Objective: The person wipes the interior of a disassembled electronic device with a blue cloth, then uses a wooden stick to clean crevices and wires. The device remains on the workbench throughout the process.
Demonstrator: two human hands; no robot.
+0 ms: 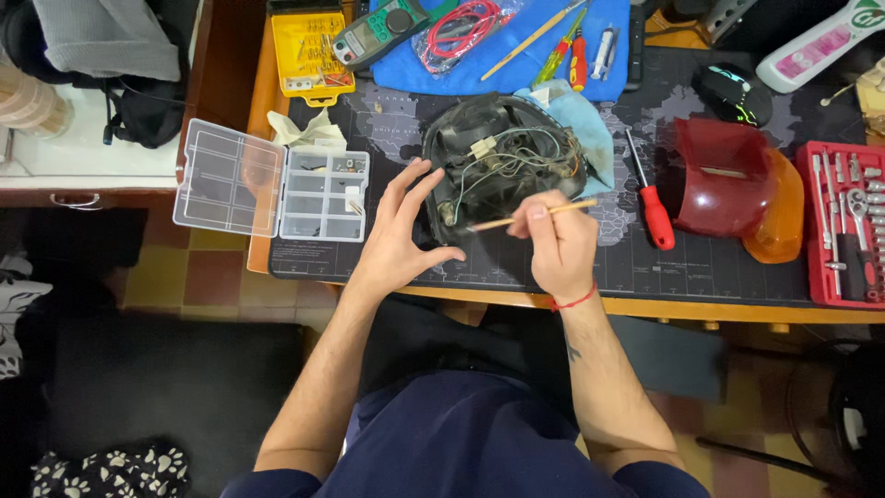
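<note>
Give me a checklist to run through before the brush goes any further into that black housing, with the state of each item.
1. Left hand steadies the black housing: ok, fingers rest on its left edge.
2. Right hand grips the thin wooden-handled brush: ok, pinched between the fingers.
3. Brush tip placement inside the housing: cannot tell, too small to see.
4. Wires clear of the brush: not ok, loose wires cross the opening.
5. Parts organizer open beside the left hand: ok, lid folded back.
6. Red-handled screwdriver nearby: ok, lying right of the housing.
</note>
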